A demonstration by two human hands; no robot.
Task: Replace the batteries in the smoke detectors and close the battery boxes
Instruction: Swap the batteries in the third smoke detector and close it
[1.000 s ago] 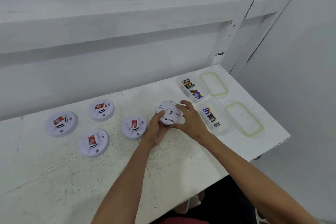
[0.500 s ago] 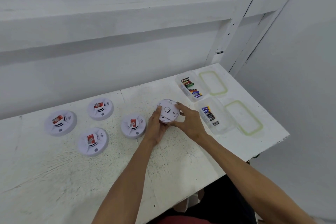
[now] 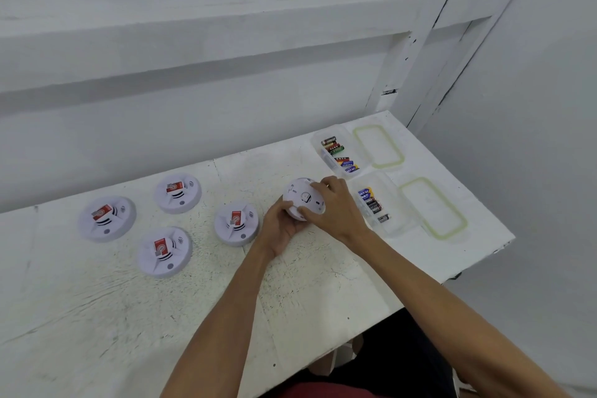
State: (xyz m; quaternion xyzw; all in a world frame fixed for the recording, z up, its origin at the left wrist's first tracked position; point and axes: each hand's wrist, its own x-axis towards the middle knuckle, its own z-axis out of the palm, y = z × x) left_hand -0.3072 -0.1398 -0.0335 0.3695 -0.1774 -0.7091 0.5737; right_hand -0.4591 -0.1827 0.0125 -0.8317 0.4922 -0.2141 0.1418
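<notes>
White tabletop [image 3: 97,317] against a white wall. Both hands grasp one tilted detector [image 3: 305,194] left of the boxes [image 3: 334,168]: left hand [image 3: 281,231] cups its near edge, right hand [image 3: 337,210] curls fingers over it. Four other detectors [image 3: 165,252] lie further left. Lids [image 3: 378,145] lie beside the open, battery-filled boxes.

A plain workroom corner. Bare white-painted walls [image 3: 193,126] and beams [image 3: 407,68] close in a scuffed white surface [image 3: 97,317]. Detectors [image 3: 106,218] and battery boxes [image 3: 350,145] lie set out on it.
</notes>
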